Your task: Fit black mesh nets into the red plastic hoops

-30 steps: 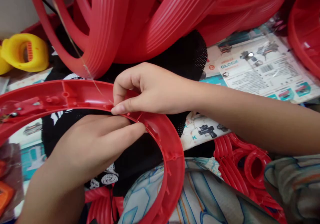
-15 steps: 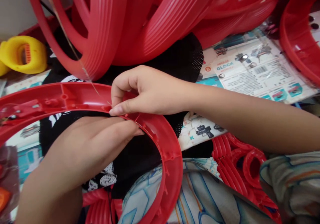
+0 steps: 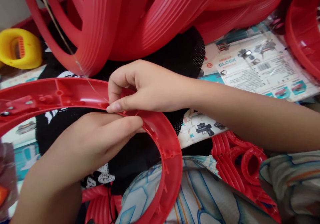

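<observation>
A red plastic ring [image 3: 172, 154] lies with its hollow, ribbed inside facing up, partly over my lap. My left hand [image 3: 100, 134] grips its inner rim from below, fingers closed around the edge. Over the channel, my right hand [image 3: 142, 87] is closed in a pinch, thumb and forefinger on a thin wire [image 3: 90, 84]. That wire runs up and left past the stacked red rings. Small parts and screws sit in the channel at the left, around a red block [image 3: 22, 103]. The tips of my left fingers are partly hidden by the ring.
Large red ribbed rings [image 3: 100, 31] stand piled at the back. A yellow plastic part [image 3: 22, 49] is at the left. Printed card sheets [image 3: 250, 64] and a black cloth [image 3: 185, 51] lie underneath. More red parts [image 3: 232, 160] are at the lower right, another red ring [image 3: 300, 41] at the far right.
The view has shifted slightly, so background items appear a little further left and higher at the left side. Both hands keep nearly the same hold on the ring and wire.
</observation>
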{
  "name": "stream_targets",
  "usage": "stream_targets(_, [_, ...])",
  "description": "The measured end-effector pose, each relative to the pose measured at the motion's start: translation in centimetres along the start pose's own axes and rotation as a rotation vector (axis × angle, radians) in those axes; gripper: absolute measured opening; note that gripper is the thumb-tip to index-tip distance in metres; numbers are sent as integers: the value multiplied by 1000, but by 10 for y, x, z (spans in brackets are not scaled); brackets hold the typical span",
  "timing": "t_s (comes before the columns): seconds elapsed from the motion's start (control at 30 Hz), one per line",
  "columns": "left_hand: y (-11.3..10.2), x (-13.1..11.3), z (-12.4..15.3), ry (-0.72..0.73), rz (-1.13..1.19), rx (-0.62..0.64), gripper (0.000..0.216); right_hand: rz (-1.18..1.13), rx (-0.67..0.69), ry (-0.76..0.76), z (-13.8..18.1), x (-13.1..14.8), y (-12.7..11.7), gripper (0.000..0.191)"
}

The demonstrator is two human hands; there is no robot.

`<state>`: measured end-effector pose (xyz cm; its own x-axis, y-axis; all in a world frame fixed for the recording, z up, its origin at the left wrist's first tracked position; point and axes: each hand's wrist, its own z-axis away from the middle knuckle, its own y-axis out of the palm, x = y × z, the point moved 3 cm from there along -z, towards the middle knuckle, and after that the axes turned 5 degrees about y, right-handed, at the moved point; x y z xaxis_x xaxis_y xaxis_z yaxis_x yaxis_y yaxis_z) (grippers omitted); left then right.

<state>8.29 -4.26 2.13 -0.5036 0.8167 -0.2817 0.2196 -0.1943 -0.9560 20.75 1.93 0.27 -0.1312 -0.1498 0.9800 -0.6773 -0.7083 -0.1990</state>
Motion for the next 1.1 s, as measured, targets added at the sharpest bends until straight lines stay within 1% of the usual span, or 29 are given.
stream_targets(0.1, [-1,1,-1,14,47,3,29,27,2,-14,0,1,-1,16])
stream_targets(0.23, [0,2,-3,20,5,41,32,52,10,-16,-1,-1,-1,16])
stream_targets(0.37, [1,3,-2,36,7,42,33,62,21,-4,-2,-1,-2,15])
stream_targets(0.57, [3,6,0,-36,-1,48,33,40,5,22,-1,1,-2,14])
stream_targets(0.67, [3,5,0,-56,-8,11,28,28,-12,21,0,1,-2,13])
stream_targets(0.73, [3,4,1,-60,-40,4,29,20,-13,21,0,0,-3,13])
stream_targets(0.87, [4,2,3,-52,-120,54,36,-31,23,2,-1,-3,-2,13])
stream_targets(0.97, [6,2,2,-86,-136,105,35,-31,30,-13,0,-4,-2,11])
stream_targets(1.03, [6,0,2,-72,-98,87,31,-21,33,-20,1,-4,-2,10])
stream_targets(1.07, [4,-1,2,-67,-61,43,28,-20,30,-22,1,-4,-2,10])
stream_targets(1.1, [1,-2,3,-84,-10,-30,24,-23,23,-24,2,-3,-2,9])
